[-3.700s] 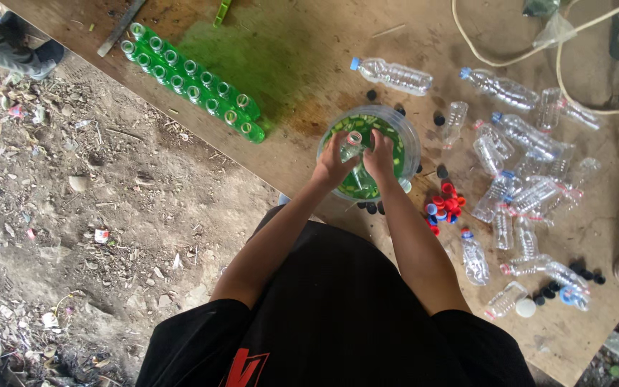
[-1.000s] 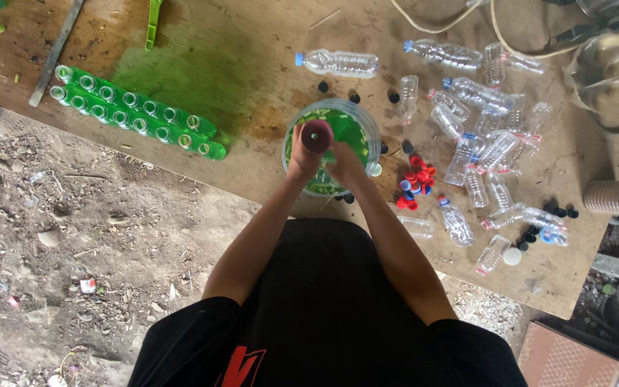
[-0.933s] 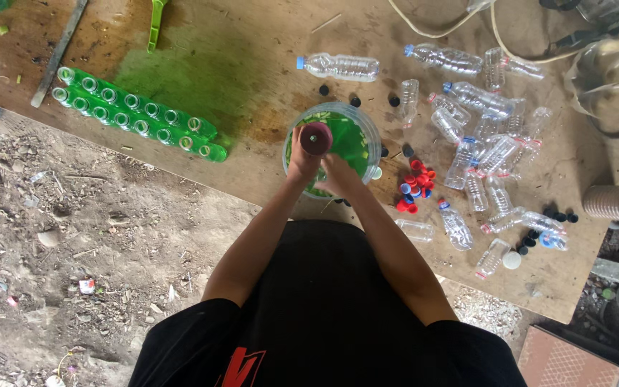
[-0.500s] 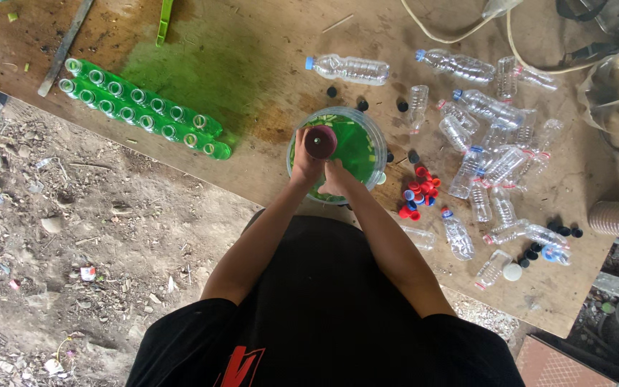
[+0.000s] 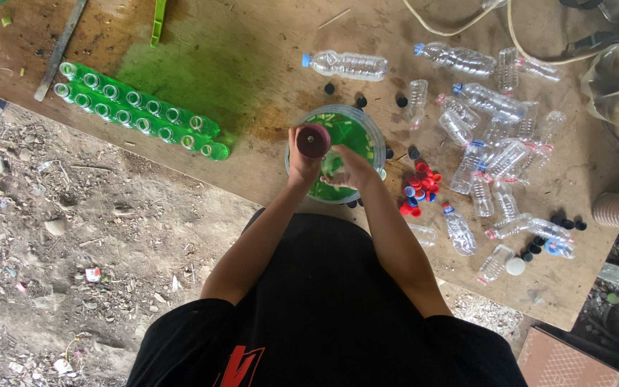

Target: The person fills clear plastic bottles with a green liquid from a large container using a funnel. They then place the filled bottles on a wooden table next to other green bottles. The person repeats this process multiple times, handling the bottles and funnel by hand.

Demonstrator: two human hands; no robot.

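Observation:
A clear round bowl (image 5: 374, 129) of green liquid stands near the front edge of a wooden table (image 5: 266, 43). My left hand (image 5: 302, 161) is closed around a dark red, round-topped object (image 5: 313, 140), held over the bowl's left rim. Just to its right, my right hand (image 5: 352, 170) hovers low over the green liquid with its fingers curled. Whatever is under the fingers is hidden.
Two rows of small bottles filled with green liquid (image 5: 137, 111) lie at the left on a green stain. Several empty clear bottles (image 5: 488, 143) and one single bottle (image 5: 345, 64) lie to the right and behind. Red and blue caps (image 5: 418, 190) and black caps (image 5: 564, 223) are scattered.
Earlier both hands held a clear bottle in the bowl. Now the left hand holds the dark red object at the rim. Over the last second the hands barely moved.

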